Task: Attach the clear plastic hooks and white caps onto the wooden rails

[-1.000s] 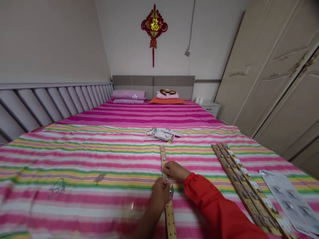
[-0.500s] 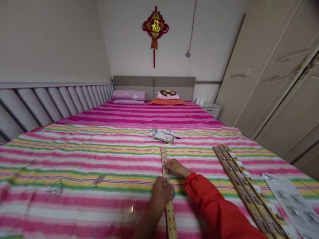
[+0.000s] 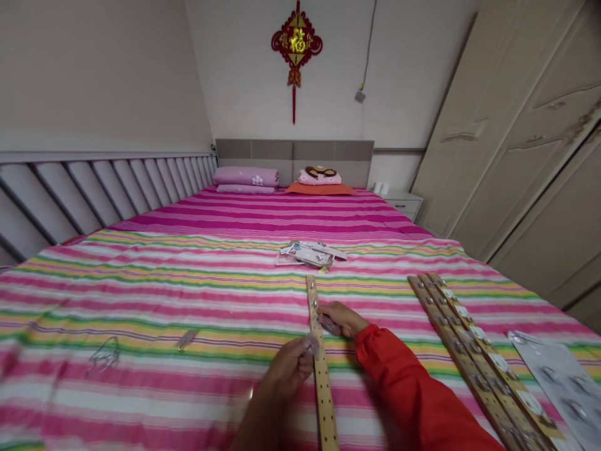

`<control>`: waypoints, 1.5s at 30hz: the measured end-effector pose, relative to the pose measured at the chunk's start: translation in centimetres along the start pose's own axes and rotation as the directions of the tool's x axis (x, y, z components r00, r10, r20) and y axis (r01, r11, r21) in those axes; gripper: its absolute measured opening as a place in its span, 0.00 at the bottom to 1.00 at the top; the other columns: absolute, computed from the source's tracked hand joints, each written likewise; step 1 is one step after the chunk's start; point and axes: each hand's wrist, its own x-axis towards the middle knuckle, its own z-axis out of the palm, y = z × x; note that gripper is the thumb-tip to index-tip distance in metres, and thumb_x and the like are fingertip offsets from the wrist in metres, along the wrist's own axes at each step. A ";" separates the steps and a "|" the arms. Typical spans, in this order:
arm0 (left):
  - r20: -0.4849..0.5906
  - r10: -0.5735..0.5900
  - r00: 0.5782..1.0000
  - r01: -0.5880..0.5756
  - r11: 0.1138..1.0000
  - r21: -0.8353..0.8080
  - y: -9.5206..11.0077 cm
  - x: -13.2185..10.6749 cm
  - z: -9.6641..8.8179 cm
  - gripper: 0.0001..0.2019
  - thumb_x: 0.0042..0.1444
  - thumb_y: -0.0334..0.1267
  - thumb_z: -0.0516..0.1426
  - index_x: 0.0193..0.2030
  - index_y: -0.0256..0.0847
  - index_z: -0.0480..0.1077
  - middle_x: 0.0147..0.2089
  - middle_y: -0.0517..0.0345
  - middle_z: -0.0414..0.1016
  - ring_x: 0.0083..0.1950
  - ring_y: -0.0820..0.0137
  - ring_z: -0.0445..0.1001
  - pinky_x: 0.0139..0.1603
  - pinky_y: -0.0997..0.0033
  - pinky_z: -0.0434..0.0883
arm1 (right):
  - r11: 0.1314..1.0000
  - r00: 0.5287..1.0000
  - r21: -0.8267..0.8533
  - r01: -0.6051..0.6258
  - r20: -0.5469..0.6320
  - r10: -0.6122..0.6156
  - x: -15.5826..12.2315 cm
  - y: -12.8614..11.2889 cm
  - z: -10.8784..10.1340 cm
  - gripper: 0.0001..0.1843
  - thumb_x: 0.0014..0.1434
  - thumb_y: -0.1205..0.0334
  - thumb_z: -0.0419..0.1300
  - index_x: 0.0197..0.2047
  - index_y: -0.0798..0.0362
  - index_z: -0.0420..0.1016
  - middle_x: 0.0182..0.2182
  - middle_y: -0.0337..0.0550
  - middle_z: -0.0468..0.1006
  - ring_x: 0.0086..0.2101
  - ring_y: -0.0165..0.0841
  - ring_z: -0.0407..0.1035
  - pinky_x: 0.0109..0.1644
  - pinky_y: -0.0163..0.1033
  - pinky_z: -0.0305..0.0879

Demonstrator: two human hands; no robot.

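A narrow wooden strip with rows of holes point(image 3: 323, 391) lies lengthwise on the striped bedspread in front of me. Small shiny metal bits sit along its far end. My left hand point(image 3: 287, 368) is closed at the strip's left edge, pinching a small clear plastic piece point(image 3: 310, 344) over the wood. On the other side, farther up, my right hand point(image 3: 346, 318) has its fingertips at the strip's right edge. Another see-through piece point(image 3: 330, 325) shows under those fingers; its exact kind is too blurred to tell.
Several similar strips point(image 3: 462, 338) bearing metal and white parts lie side by side at right, next to a clear blister sheet point(image 3: 551, 376). Flat packages point(image 3: 310, 254) are piled beyond my strip. Thin wire pieces point(image 3: 104, 356) and a small packet point(image 3: 188, 339) lie at left.
My left hand has drawn back a little to the left, baring the strip's middle holes. My right hand stays by the upper strip, with a see-through piece now showing beneath it. The view has shifted slightly.
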 end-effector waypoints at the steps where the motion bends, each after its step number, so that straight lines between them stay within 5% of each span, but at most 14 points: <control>1: 0.025 -0.023 0.999 0.025 0.994 -0.111 0.2 -0.1 -0.3 0.08 0.49 0.32 0.61 0.26 0.34 0.64 0.19 0.70 0.57 0.16 0.88 0.49 0.16 0.88 0.46 | 0.999 0.998 0.019 -0.049 0.033 0.049 0.1 0.1 -0.3 0.17 0.49 0.63 0.57 0.13 0.52 0.60 0.05 0.30 0.56 0.08 0.21 0.45 0.11 0.28 0.37; 6: 0.080 -0.084 0.993 0.113 0.855 -0.506 0.9 -0.2 -1.1 0.07 0.59 0.25 0.51 0.30 0.34 0.64 0.21 0.70 0.55 0.14 0.89 0.50 0.14 0.90 0.47 | 0.963 0.954 0.118 -0.243 0.208 0.215 -0.5 0.0 -1.5 0.15 0.56 0.62 0.52 0.18 0.54 0.66 0.06 0.27 0.51 0.09 0.21 0.40 0.11 0.27 0.36; 12: 0.054 0.040 0.998 0.001 0.796 -0.605 3.4 -0.4 -3.4 0.11 0.62 0.24 0.46 0.30 0.35 0.62 0.21 0.69 0.54 0.14 0.88 0.52 0.14 0.89 0.48 | 0.921 0.932 0.318 -0.227 0.344 0.111 -2.7 -1.0 -1.0 0.13 0.57 0.59 0.55 0.23 0.55 0.66 0.10 0.24 0.49 0.11 0.20 0.38 0.14 0.26 0.36; 15: -0.052 0.103 0.993 -0.112 0.761 -0.639 6.0 -0.6 -5.2 0.13 0.64 0.25 0.42 0.32 0.35 0.63 0.20 0.69 0.53 0.13 0.87 0.52 0.12 0.88 0.47 | 0.886 0.923 0.420 -0.195 0.383 0.022 -2.7 -2.2 1.3 0.11 0.57 0.59 0.56 0.25 0.55 0.67 0.11 0.25 0.51 0.12 0.20 0.38 0.15 0.27 0.37; 20: -0.197 0.232 0.953 -0.304 0.708 -0.637 9.1 -0.9 -8.2 0.16 0.62 0.20 0.40 0.31 0.36 0.62 0.20 0.69 0.54 0.14 0.87 0.54 0.13 0.90 0.49 | 0.823 0.911 0.545 -0.162 0.402 -0.087 -0.8 -3.8 8.3 0.07 0.55 0.64 0.58 0.26 0.54 0.67 0.13 0.27 0.54 0.14 0.21 0.45 0.17 0.28 0.44; 27: -0.247 0.277 0.929 -0.371 0.680 -0.632 9.2 -2.0 -11.3 0.17 0.61 0.20 0.41 0.25 0.36 0.60 0.19 0.70 0.48 0.13 0.87 0.52 0.14 0.90 0.48 | 0.797 0.898 0.561 -0.224 0.437 -0.055 2.2 -2.8 16.4 0.09 0.55 0.66 0.58 0.25 0.55 0.64 0.15 0.28 0.57 0.14 0.21 0.48 0.17 0.27 0.47; 39: -0.282 0.339 0.898 -0.432 0.549 -0.715 9.6 -4.4 -13.3 0.17 0.62 0.21 0.39 0.24 0.38 0.55 0.19 0.69 0.53 0.14 0.88 0.55 0.15 0.91 0.51 | 0.918 0.955 0.365 -0.152 0.293 0.042 5.1 -3.0 20.8 0.06 0.59 0.69 0.54 0.30 0.54 0.65 0.16 0.27 0.62 0.12 0.20 0.52 0.16 0.25 0.48; 43: -0.294 0.313 0.903 -0.422 0.519 -0.744 9.4 -4.5 -13.5 0.18 0.63 0.22 0.39 0.23 0.38 0.54 0.19 0.69 0.53 0.14 0.88 0.55 0.14 0.91 0.51 | 0.950 0.969 0.252 -0.182 0.209 0.130 5.3 -2.3 21.6 0.11 0.62 0.59 0.56 0.45 0.56 0.70 0.35 0.40 0.74 0.28 0.27 0.70 0.30 0.35 0.69; 45: -0.296 0.299 0.907 -0.414 0.507 -0.756 9.3 -4.4 -13.7 0.18 0.63 0.22 0.38 0.23 0.38 0.54 0.19 0.68 0.54 0.14 0.87 0.55 0.14 0.90 0.51 | 0.956 0.972 0.219 -0.193 0.173 0.156 5.1 -2.1 21.9 0.16 0.62 0.57 0.57 0.50 0.55 0.68 0.45 0.45 0.73 0.39 0.34 0.71 0.41 0.44 0.71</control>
